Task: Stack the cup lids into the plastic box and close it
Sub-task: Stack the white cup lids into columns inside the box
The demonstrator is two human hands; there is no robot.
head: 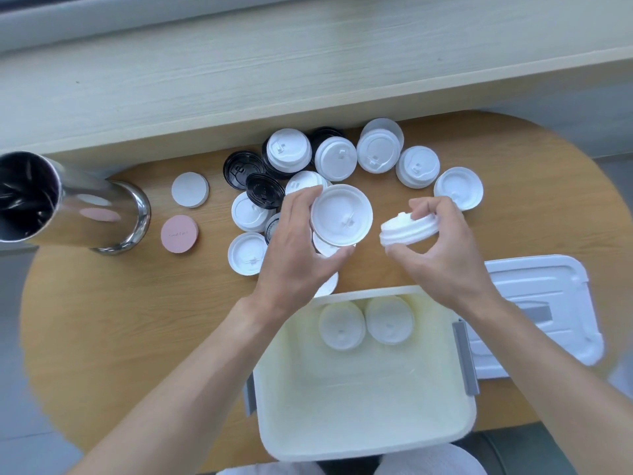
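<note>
Open plastic box [363, 399] at the near edge of the round wooden table [102, 320]; two white lids [366, 323] lie against its far wall, the remaining floor bare. Beyond the box, left hand [301, 248] clamps one white lid [342, 216] by its rim; right hand [442, 248] clamps a tilted lid stack [407, 229]. Loose white and black lids [329, 159] spread beyond the box. Box cover [544, 303] lies right of the box.

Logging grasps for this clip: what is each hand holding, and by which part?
Left hand: one white lid, fingers on its rim. Right hand: small stack of white lids, pinched at the edges.
</note>
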